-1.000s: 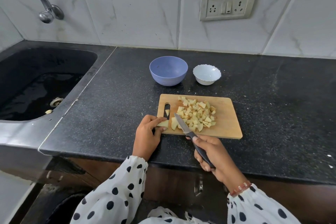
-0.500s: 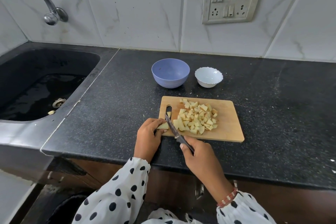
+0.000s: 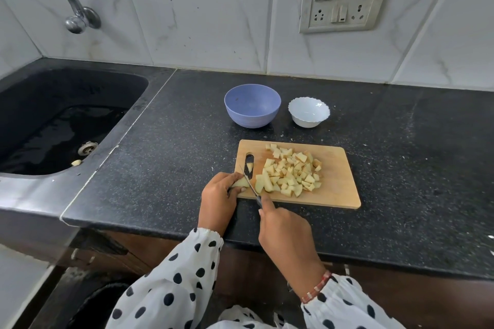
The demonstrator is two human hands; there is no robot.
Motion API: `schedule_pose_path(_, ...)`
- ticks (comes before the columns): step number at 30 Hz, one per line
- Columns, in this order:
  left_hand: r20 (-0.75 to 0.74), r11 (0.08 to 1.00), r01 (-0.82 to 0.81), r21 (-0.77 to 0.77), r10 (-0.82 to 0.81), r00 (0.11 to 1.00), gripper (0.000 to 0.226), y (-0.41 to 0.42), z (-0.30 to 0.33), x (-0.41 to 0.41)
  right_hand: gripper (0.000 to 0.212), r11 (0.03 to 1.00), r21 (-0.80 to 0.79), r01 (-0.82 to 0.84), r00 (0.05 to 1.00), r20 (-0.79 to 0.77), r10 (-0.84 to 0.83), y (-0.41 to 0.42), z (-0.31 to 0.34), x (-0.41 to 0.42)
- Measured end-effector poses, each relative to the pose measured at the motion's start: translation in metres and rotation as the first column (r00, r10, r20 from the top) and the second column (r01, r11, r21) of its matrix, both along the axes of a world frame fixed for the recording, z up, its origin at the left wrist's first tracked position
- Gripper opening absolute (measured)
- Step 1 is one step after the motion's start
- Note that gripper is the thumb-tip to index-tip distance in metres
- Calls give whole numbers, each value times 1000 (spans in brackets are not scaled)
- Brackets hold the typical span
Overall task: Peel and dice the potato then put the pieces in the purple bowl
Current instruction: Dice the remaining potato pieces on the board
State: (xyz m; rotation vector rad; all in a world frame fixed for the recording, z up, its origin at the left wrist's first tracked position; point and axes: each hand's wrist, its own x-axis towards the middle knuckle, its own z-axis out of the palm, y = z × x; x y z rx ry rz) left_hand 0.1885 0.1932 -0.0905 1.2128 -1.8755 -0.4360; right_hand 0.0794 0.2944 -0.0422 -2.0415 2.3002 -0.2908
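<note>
While left fingers (image 3: 235, 181) pinch a pale potato wedge (image 3: 241, 182), right fingers (image 3: 267, 201) grip the knife (image 3: 250, 184).

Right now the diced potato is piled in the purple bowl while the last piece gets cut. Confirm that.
Not quite. In the head view the purple bowl holds no potato; the diced potato is piled on the cutting board. The last piece is indeed being cut.

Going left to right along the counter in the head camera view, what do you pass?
Sink → left hand holding a potato piece → purple bowl → white bowl, with the cutting board in front of both bowls.
</note>
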Motion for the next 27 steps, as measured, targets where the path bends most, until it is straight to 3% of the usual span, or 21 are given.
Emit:
schedule_pose_path(2, 0, 1000, 3, 8, -3, 1000, 27, -1, 0, 0, 52, 1000, 2, 12, 997, -79, -12, -2, -4, 1)
schedule_pose_path(7, 21, 1000, 17, -2, -17, 1000, 27, -2, 0, 0, 53, 999, 6, -43, 996, -75, 43, -2, 2, -1)
schedule_pose_path(16, 36, 997, 68, -22, -67, 997, 27, -3, -1, 2, 43, 999, -16, 37, 964, 265, -31, 6, -6, -19)
schedule_pose_path(21, 57, 993, 117, -16, -116, 992, 36, 1, -1, 2, 42, 996, -32, 79, 932, 358, -62, 1, -12, -20)
schedule_pose_path(27, 63, 996, 92, -15, -91, 994, 31, -1, -2, 0, 41, 993, -12, 116, 867, 490, -96, 0, -8, -15)
